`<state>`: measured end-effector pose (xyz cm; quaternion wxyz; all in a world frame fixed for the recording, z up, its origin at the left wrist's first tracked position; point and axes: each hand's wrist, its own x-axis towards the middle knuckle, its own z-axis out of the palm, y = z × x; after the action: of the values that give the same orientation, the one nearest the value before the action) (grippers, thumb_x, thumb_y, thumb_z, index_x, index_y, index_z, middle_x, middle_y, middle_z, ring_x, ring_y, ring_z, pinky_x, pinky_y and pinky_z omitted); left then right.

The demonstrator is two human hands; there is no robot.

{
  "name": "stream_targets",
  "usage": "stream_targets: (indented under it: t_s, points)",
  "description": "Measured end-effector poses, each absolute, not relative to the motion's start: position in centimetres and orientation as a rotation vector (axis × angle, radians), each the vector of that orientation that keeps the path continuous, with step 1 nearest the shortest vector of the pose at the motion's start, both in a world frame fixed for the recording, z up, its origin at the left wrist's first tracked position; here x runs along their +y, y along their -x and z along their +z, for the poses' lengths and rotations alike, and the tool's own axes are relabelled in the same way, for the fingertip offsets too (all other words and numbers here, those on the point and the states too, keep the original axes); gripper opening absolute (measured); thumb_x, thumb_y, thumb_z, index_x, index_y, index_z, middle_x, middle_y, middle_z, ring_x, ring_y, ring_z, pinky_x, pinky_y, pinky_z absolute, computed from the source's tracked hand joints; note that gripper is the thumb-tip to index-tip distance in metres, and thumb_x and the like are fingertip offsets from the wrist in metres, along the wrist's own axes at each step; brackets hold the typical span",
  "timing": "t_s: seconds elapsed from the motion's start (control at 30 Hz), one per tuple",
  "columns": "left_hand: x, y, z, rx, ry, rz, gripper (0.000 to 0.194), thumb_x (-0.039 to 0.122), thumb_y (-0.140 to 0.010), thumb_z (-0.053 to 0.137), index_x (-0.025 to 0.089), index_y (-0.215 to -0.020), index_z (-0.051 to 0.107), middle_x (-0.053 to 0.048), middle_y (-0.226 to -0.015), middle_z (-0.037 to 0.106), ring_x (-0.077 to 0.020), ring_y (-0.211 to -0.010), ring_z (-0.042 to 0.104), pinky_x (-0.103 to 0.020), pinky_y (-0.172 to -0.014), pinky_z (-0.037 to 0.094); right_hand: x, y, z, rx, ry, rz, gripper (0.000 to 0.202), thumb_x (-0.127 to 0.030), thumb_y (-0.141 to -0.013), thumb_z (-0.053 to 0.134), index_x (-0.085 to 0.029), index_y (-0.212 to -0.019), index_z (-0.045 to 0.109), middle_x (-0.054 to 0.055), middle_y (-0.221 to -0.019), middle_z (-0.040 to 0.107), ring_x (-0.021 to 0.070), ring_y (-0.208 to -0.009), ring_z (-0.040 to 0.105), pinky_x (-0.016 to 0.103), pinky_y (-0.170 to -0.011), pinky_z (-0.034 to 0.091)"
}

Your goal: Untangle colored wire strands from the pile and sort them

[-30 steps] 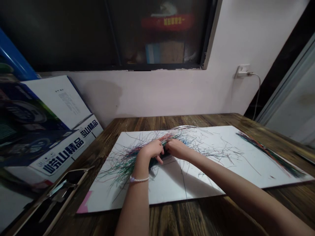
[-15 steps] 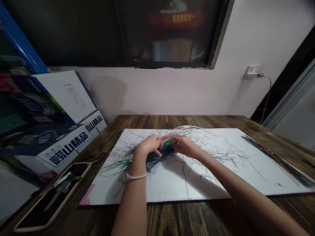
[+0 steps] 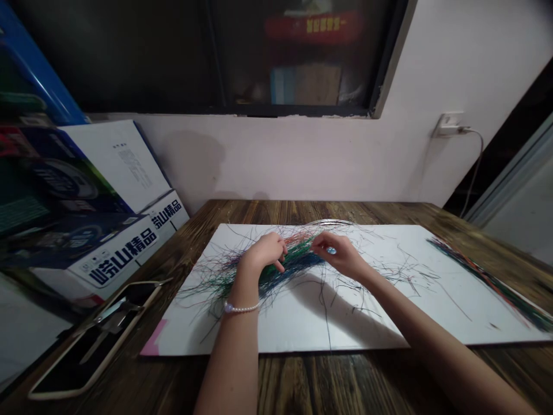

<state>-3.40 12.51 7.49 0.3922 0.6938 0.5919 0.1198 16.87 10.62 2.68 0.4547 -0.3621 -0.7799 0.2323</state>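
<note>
While our left hand rests knuckles-up on the tangled pile of coloured threads, its fingers curl down into the green and blue strands, so that grip is closed loosely on the pile. Our right hand hovers just beside it, thumb and forefinger pinched together on what looks like a single thin thread; the strand itself is too fine for us to make out clearly. The pile lies near the middle of a white board that covers much of the wooden bench, and loose threads stray across the board to the right of our hands. Well apart from the pile, at the board's far right edge, a sorted bundle of threads lies stretched out in a straight line. We wear a pearl bracelet on the left wrist. To the left of the board, on the bench, sits a shallow tray with metal tools in it, and behind that a printed carton leans against a stack of other boxes. On the wall to the right, a plug sits in its socket with a cable hanging down.
</note>
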Motion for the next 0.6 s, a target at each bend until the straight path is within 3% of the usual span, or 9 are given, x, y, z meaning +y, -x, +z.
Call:
stream_targets:
  t_s: [0.1,0.27,0.5,0.6]
  points:
    - [12.1,3.0,8.2,1.481,-1.819,0.398,0.029,0.038,-0.091,0.047,0.012,-0.089,0.059,0.000,-0.071,0.061,-0.0109,-0.057,0.057,-0.028,-0.059,0.049,10.1,-17.0,3.4,-1.792,0.862,0.675,0.014,-0.031,-0.083,0.053,-0.017,-0.080,0.055,0.004,-0.075,0.063,0.0142,-0.069,0.061,0.029,-0.064,0.050]
    - [10.4,2.3,10.2,1.358,-1.959,0.592,0.026,0.025,-0.087,0.042,0.016,-0.072,0.060,0.003,-0.043,0.050,-0.0123,-0.045,0.047,-0.025,-0.050,0.036,8.8,-17.3,5.7,-1.588,0.848,0.738,0.013,-0.030,-0.085,0.052,-0.017,-0.082,0.053,0.005,-0.075,0.066,0.0137,-0.066,0.062,0.030,-0.064,0.050]
    - [9.3,1.8,11.5,1.277,-1.995,0.692,0.024,0.024,-0.085,0.036,0.018,-0.078,0.059,0.001,-0.051,0.055,-0.0119,-0.047,0.048,-0.024,-0.050,0.036,9.1,-18.0,6.0,-1.426,0.936,0.720,0.017,-0.032,-0.079,0.060,-0.018,-0.080,0.051,0.004,-0.080,0.063,0.0142,-0.067,0.064,0.029,-0.063,0.051]
    - [9.6,1.8,11.0,1.309,-1.954,0.589,0.023,0.022,-0.083,0.036,0.017,-0.078,0.057,-0.001,-0.052,0.059,-0.0127,-0.047,0.052,-0.024,-0.050,0.039,9.8,-18.2,5.1,-1.390,1.012,0.710,0.025,-0.033,-0.074,0.065,-0.020,-0.080,0.045,-0.001,-0.079,0.056,0.0120,-0.057,0.062,0.026,-0.053,0.049]
